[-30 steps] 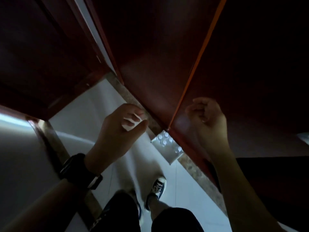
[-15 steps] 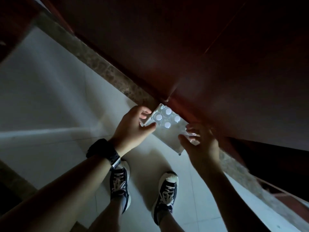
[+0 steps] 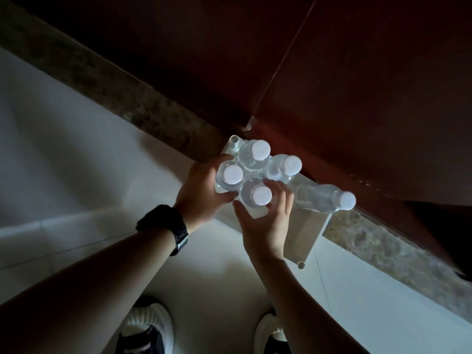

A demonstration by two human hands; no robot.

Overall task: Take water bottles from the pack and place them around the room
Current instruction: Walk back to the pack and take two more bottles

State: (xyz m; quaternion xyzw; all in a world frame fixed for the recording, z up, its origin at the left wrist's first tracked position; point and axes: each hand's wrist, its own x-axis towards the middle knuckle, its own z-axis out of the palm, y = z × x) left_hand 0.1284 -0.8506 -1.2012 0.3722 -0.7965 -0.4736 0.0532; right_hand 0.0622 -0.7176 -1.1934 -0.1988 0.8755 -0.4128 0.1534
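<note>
A: Status of the step?

B: Extraction from the pack [image 3: 258, 175] is judged to be at its very start. The pack is seen on the pale floor [image 3: 76, 154], tucked against the dark wooden cabinet [image 3: 332, 85] and its speckled stone plinth [image 3: 143, 108]. Four upright bottles are counted with white caps up; a fifth bottle [image 3: 324, 200] is tilted over to the right, cap toward the plinth. Wrap condition cannot be told, too dim.

A: Placement around the room?

B: Not begun, as judged from here. No bottle is seen clear of the pack.

A: Hands?

B: The left hand [image 3: 201, 192] is curled round the left side of the pack, at the near-left bottle [image 3: 231, 175]; fingers are wrapped on it, thumb side low. The right hand [image 3: 265, 223] is half spread and cupped round the near-right bottle [image 3: 258, 195], fingertips past its shoulder, thumb below it. Contact is taken as a grip, not a rest. A black watch [image 3: 166, 226] is worn on the left wrist.

A: Next move?

B: One bottle is expected to be pulled up and out while the pack is braced by the other hand. A firm hold below the cap is called for; the tilted bottle is likely to roll if the pack is jolted.

A: Anything else in frame?

B: Shoes [image 3: 145, 330] at the bottom edge. Nothing more is resolved.
</note>
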